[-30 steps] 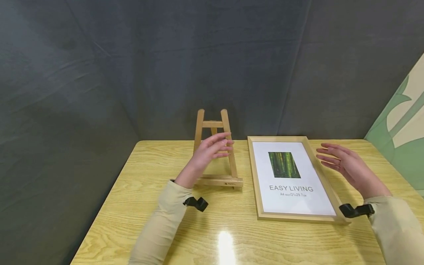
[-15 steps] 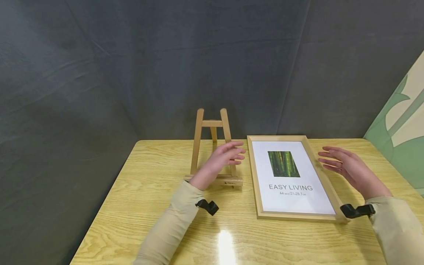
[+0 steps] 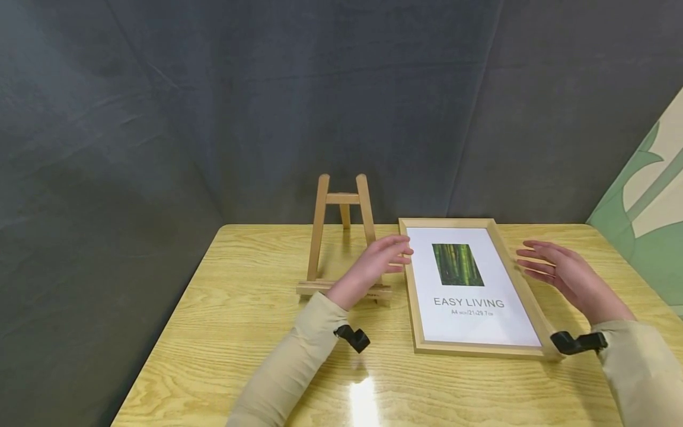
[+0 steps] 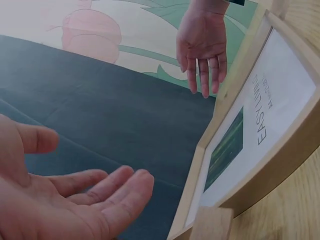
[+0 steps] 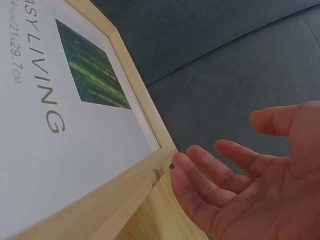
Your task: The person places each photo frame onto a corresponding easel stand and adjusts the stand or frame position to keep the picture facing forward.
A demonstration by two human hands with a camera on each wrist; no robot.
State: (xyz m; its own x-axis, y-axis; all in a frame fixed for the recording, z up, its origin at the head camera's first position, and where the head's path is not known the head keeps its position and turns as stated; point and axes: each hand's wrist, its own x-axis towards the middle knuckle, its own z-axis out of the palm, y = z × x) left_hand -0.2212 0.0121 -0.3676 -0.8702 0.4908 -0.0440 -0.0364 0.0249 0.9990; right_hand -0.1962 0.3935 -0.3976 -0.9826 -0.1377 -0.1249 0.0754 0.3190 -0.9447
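A light-wood picture frame (image 3: 418, 346) lies flat on the table, its white insert printed with a green forest picture and "EASY LIVING". My left hand (image 3: 372, 268), fingers loosely extended, hovers near the frame's left edge and holds nothing. From the head camera its fingertips overlap that edge; in the left wrist view they are apart from the frame. Beyond the frame's right side my right hand (image 3: 576, 279) hangs in the air, fingers relaxed, nothing in it. The small wooden easel (image 3: 318, 231) stands left of the frame, its lower ledge partly hidden by my left wrist.
The wooden table (image 3: 213, 332) runs back to a dark grey fabric backdrop (image 3: 341, 107). A wall panel with green leaf shapes (image 3: 651, 201) rises at the right. Black camera mounts (image 3: 352, 338) sit on both wrists.
My left hand has moved right and slightly nearer, from in front of the easel to the frame's left edge. My right hand has lowered slightly. The easel and frame have stayed put.
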